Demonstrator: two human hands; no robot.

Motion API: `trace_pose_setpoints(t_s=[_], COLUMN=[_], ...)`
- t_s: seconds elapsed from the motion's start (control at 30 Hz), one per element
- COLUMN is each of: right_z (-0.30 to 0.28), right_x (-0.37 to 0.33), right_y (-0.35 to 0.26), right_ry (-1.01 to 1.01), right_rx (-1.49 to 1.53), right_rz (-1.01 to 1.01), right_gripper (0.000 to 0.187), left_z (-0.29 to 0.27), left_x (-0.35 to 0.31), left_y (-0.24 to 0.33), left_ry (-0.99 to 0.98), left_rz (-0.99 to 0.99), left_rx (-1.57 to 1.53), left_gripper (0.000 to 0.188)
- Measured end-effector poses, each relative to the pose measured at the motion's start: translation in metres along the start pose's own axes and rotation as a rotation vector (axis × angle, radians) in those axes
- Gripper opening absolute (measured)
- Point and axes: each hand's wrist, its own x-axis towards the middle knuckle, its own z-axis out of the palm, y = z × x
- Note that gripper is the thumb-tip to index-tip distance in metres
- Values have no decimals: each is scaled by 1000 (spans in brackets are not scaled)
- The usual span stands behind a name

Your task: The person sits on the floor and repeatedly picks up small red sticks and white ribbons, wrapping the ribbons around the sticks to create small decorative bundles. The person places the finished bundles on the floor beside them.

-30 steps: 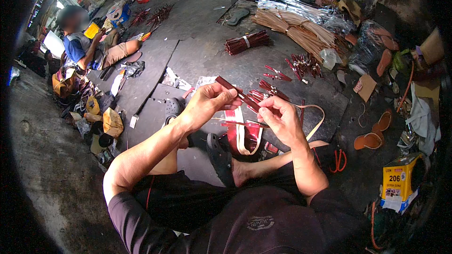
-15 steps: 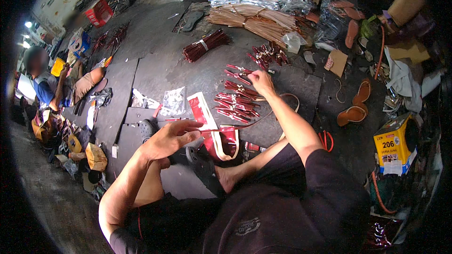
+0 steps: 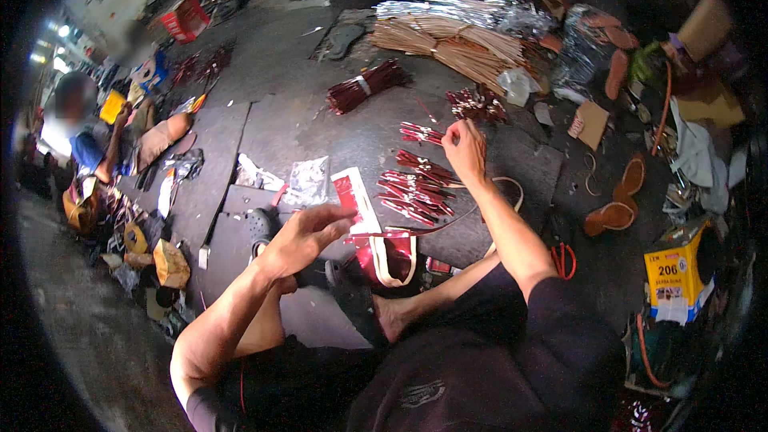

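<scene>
My left hand (image 3: 294, 244) is over the floor before my legs, thumb and fingers closed on one end of a thin dark red strip (image 3: 428, 230). The strip trails off to the right. Farther out, my right hand (image 3: 469, 152) has its fingers pinched together at the right end of a small cluster of short red straps (image 3: 419, 134); what lies between the fingertips is hidden. Nearer me lie more clusters of short red straps (image 3: 414, 196) with pale bits at their middles. Red pieces with a cream band (image 3: 394, 264) sit beyond my feet.
A bound bundle of dark red strips (image 3: 364, 86) and long tan strips (image 3: 448, 44) lie farther off. Brown sandals (image 3: 614, 212) and a yellow can (image 3: 672, 280) stand at right. A dark clog (image 3: 259, 226) is by my left hand. Another person (image 3: 88, 144) sits at far left.
The whole view has shifted slightly. My right hand stays at the far cluster, its fingers now curled closer together. The left hand still holds the strip.
</scene>
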Motion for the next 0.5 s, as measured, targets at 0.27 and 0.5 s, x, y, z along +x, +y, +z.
trace_pose_setpoints(t_s=[0.27,0.5], right_z=[-88,-125], right_x=[-42,-37], right_y=[-178,-225], right_ry=[59,-97], right_rx=[273,516], right_rz=[-469,-240], right_gripper=[28,32], left_z=[6,10], left_x=[8,-5], left_y=[22,25], left_ry=[191,239], left_rz=[144,234], left_rx=[-442,-491], left_gripper=[52,32])
